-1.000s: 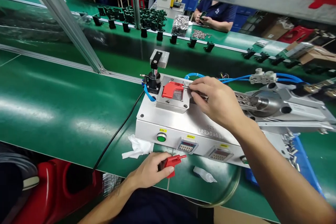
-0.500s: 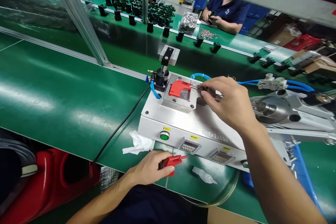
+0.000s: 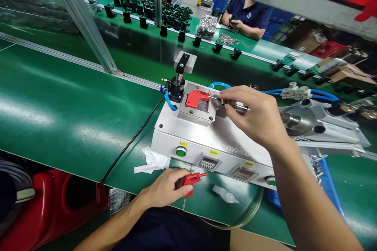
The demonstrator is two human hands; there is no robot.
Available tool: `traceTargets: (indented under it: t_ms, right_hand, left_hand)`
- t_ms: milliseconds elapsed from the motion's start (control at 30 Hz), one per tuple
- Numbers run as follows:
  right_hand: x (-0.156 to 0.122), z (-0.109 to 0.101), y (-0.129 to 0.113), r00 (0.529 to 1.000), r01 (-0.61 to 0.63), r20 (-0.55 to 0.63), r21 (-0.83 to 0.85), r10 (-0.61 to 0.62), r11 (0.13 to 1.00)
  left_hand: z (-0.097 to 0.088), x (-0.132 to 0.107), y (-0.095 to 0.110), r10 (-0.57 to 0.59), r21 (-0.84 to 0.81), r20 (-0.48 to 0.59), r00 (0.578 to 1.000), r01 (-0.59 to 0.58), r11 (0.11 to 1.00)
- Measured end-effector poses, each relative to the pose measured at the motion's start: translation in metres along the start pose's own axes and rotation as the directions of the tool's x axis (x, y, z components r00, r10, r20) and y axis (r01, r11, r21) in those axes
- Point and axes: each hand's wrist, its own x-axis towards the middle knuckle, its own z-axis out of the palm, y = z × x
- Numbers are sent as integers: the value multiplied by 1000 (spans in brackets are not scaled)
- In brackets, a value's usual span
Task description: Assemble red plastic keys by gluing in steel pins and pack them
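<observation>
My left hand is closed around a red plastic part with a thin prong, low in front of the machine. A second red plastic part lies in the metal fixture block on top of the machine. My right hand is at the right side of that block, thumb and fingers pinched on a slim metal rod that points into the red part. The fingers partly hide the rod. Beside the fixture stands a black clamp cylinder with a clear block on its arm.
A white tissue and a small white tube lie before the machine. At its right are a metal cylinder assembly and a blue tray. Black parts line the far conveyor, where co-workers sit.
The view has shifted slightly, so everything sits a little further left. Both hands keep nearly the same hold and place beside the machine.
</observation>
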Motion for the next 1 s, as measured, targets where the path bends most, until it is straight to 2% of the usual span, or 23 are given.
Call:
traceTargets:
  t_ms: [133,300,533,633,700,833,900,1000]
  right_hand:
    - [0,2,3,1000,-5,-21,-54,4,999]
    - [-3,5,5,999,-38,21,-77,40,996]
    - [-13,11,2,999,-42,-24,-109,40,993]
    - [-8,14,4,997,-58,-47,-88,54,994]
    - [-1,14,5,997,-72,-20,-94,71,993]
    - [6,15,3,990,-138,8,-208,143,968]
    - [4,17,0,993,-119,-41,-242,113,963]
    - [-4,19,0,998,-10,-61,-232,-4,973]
  left_hand:
    - [-1,0,0,-3,3,-3,1000,3,1000]
    - [-1,0,-2,16,45,-25,1000,-15,999]
    - [0,0,-5,12,61,-16,1000,-11,998]
    - [1,-1,-4,6,31,-1,1000,-6,999]
    - [2,-1,-2,-1,36,-9,1000,1,999]
    - [3,-1,0,2,79,-40,999,1,997]
    - [2,0,1,8,60,-20,1000,-7,998]
    - [1,1,0,4,30,0,1000,-4,1000]
